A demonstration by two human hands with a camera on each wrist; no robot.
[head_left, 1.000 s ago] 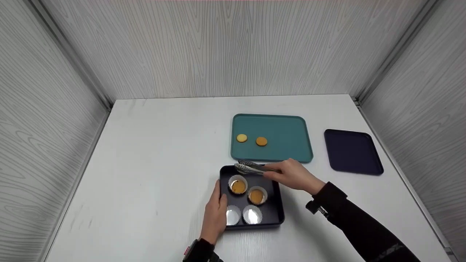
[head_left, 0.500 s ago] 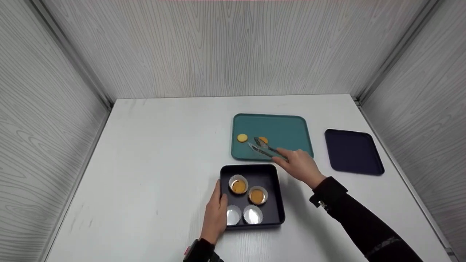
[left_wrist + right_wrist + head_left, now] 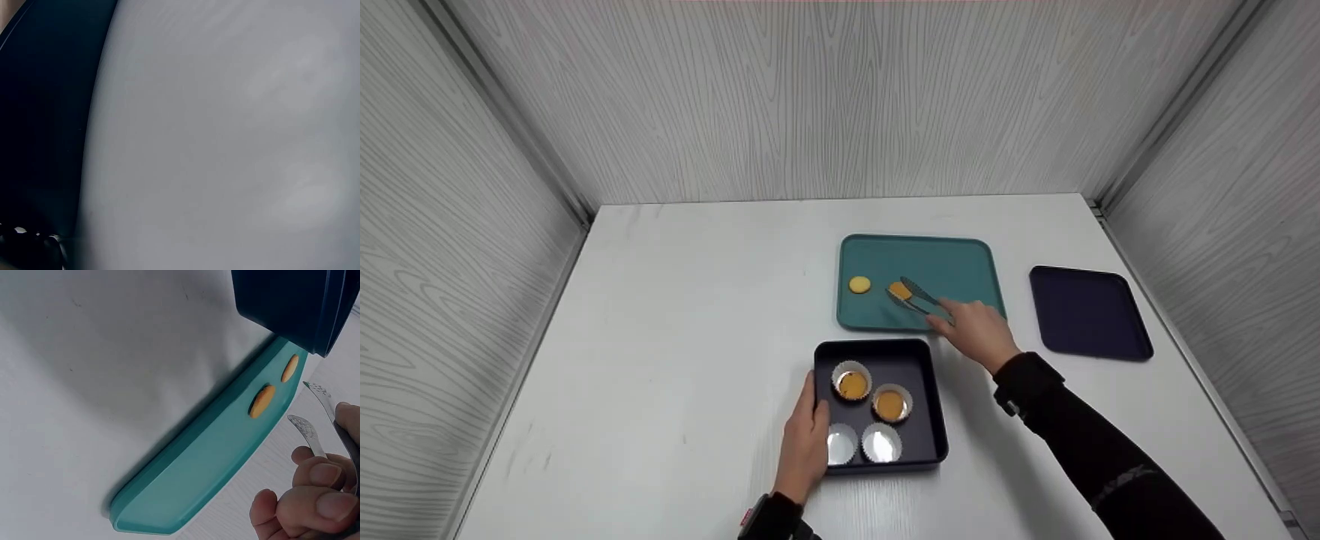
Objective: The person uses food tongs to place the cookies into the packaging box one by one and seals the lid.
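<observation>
My right hand (image 3: 960, 322) grips metal tongs (image 3: 916, 297) over the teal tray (image 3: 960, 262). The tong tips lie on either side of an orange cookie (image 3: 898, 289). A paler yellow cookie (image 3: 859, 284) lies to its left. In the right wrist view the tongs (image 3: 306, 430) stand apart, just short of the two cookies (image 3: 262, 401). My left hand (image 3: 808, 427) rests with straight fingers against the left wall of a dark square pan (image 3: 926, 442). The pan holds paper cups: two with cookies (image 3: 853, 385), two empty (image 3: 880, 444).
A dark flat lid (image 3: 1089, 312) lies to the right of the teal tray. The white table (image 3: 682, 315) is boxed in by wood-grain walls on three sides. The left wrist view shows only the pan's dark wall (image 3: 45, 124) and the table top (image 3: 225, 140).
My right hand has carried the tongs from above the pan's far edge out over the teal tray to the orange cookie. The left hand and the pan have stayed put.
</observation>
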